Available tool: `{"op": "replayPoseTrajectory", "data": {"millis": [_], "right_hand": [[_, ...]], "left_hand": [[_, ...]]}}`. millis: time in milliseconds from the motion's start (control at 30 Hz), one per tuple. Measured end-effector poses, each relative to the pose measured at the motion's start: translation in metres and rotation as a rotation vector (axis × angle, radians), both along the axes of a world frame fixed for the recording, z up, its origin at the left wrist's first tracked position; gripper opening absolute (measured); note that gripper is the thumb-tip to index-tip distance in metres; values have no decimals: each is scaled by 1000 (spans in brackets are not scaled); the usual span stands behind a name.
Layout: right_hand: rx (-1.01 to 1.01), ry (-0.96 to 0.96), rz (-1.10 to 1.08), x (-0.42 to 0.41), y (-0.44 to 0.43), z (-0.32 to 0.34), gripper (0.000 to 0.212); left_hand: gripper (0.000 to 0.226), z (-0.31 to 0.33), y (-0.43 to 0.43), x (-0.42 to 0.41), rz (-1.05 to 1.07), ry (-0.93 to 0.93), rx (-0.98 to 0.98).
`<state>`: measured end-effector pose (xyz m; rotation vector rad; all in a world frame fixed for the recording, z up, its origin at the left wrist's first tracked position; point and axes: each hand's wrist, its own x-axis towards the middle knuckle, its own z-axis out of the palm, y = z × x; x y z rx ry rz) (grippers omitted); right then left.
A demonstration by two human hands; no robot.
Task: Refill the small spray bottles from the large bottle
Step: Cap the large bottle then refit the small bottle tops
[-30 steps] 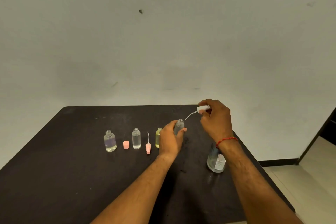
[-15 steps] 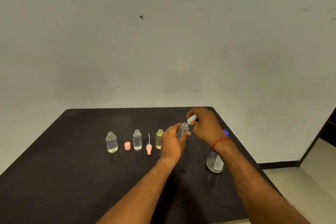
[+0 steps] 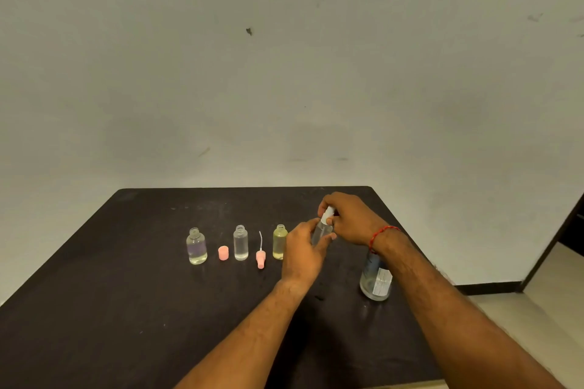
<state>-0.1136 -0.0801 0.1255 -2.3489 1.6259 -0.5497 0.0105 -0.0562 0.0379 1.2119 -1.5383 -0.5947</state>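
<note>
Where the tabletop (image 3: 126,309) ends on your right, its edge runs close past the large bottle (image 3: 376,278). That bottle stands upright near the edge, its top hidden behind your right forearm. The far edge lies just beyond your hands, and its rounded far-right corner is near your right hand (image 3: 350,219). The widest stretch of dark surface lies to your left and toward you, scuffed with pale specks.

Behind the tabletop rises a plain pale wall (image 3: 284,73) with a few marks. At the right you see a strip of pale floor (image 3: 543,287) and the dark edge of a doorway (image 3: 568,230).

A row runs across the middle of the tabletop, each thing apart from the next. From the left it holds an open clear bottle (image 3: 196,246), a pink cap (image 3: 223,253), a second clear bottle (image 3: 240,243), a pink spray head (image 3: 260,257) with its thin tube pointing up, and a yellowish bottle (image 3: 279,242).

Just right of the yellowish bottle, your left hand (image 3: 303,253) wraps its fingers round the body of the small bottle (image 3: 319,232). You cannot tell whether its base touches the tabletop. Your right hand's fingers pinch the white spray head (image 3: 327,215), which sits at that bottle's neck. A red thread (image 3: 380,234) circles your right wrist.
</note>
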Motion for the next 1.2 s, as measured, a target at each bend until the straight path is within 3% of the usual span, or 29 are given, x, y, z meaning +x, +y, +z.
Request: {"op": "replayPoseTrajectory", "data": {"millis": [200,400,500,633,767,900,1067,1200], "right_hand": [[-31,87,-67,2,-4,4,6],[-61,198,-202,6,-2,1,56],[-75,70,-196,3,3,-1,62],[11,-160,-30,-2,2,-3,32],[-8,-230,-105,0,1,-5,11],[-67,-251,-219,1,4,-11,38],[47,-489,-10,-2,8,-13,55],[-50,-540,-96,-1,10,-16,46]], "left_hand": [[33,-2,3,0,-6,18,19],[16,-6,5,-1,5,19,30],[9,-4,6,1,-7,36,33],[24,-2,2,3,2,44,6],[30,1,0,2,22,24,-6],[26,1,1,1,42,27,1],[31,2,-1,2,16,18,-21],[34,3,-2,1,24,2,-27]]}}
